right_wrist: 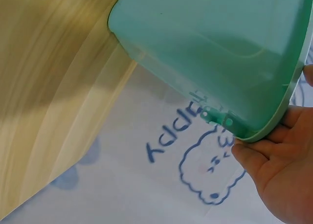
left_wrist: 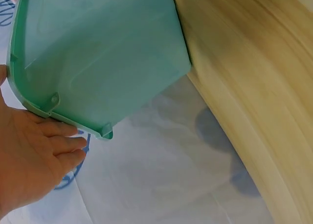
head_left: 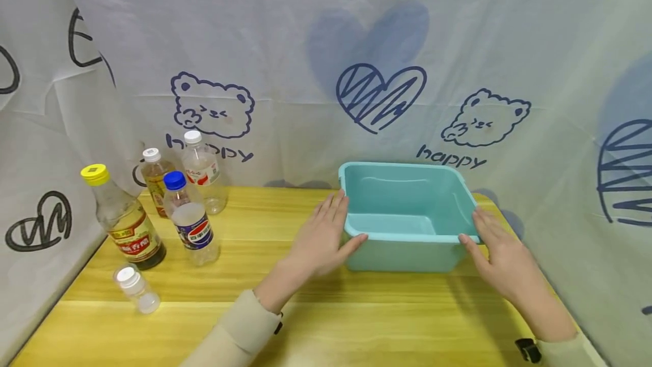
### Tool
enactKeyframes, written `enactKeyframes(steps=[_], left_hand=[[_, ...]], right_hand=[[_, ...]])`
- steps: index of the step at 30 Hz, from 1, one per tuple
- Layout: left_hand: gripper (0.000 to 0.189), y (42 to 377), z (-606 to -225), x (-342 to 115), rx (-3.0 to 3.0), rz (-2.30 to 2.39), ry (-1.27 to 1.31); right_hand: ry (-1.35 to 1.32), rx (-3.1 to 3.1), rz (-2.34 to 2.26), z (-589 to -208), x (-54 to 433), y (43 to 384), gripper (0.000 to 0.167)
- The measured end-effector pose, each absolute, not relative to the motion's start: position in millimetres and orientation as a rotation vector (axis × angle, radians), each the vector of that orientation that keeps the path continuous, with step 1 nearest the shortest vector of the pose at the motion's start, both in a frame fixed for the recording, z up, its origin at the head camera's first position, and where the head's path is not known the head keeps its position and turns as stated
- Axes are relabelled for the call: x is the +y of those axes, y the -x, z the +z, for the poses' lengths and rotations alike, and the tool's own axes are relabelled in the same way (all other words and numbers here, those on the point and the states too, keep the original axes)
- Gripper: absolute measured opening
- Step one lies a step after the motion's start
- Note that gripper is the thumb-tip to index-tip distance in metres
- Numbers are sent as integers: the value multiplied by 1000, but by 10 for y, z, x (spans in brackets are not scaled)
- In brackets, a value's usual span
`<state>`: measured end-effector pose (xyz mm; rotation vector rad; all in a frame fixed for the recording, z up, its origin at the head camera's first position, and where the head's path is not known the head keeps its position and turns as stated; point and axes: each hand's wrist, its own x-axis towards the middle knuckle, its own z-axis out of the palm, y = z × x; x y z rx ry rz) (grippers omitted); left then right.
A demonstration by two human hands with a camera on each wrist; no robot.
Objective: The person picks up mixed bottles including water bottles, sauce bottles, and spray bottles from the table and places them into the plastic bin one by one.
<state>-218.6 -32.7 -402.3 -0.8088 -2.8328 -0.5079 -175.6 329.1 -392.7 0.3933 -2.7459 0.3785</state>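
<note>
A teal plastic bin [head_left: 402, 254] with no lid stands upright near the back edge of the wooden table. My left hand [head_left: 321, 237] lies along its left side, fingers straight against the rim and thumb at the front left corner. On the opposite side, my right hand [head_left: 501, 254] rests its extended fingers on the right rim, thumb by the front right corner. In the left wrist view, the fingers [left_wrist: 66, 145] touch the outer edge of the rim. The right wrist view has the fingertips [right_wrist: 244, 145] at the rim beside a small lug.
To the left stand a yellow-capped sauce bottle [head_left: 134, 237], a blue-capped cola bottle [head_left: 193, 225], a white-capped brown bottle [head_left: 157, 180] and a clear bottle [head_left: 204, 171]. A small white-capped jar [head_left: 137, 287] lies tilted in front. A printed cloth [head_left: 285, 129] hangs behind the table [head_left: 356, 321].
</note>
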Motion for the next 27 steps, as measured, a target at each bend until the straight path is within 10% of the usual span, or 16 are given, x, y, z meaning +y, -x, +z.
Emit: enactKeyframes(steps=[27], left_hand=[[90,1627,-3990,-1409,-2774,-515,768]], right_hand=[[-715,-2543,275,-4059,2545,1283,60]])
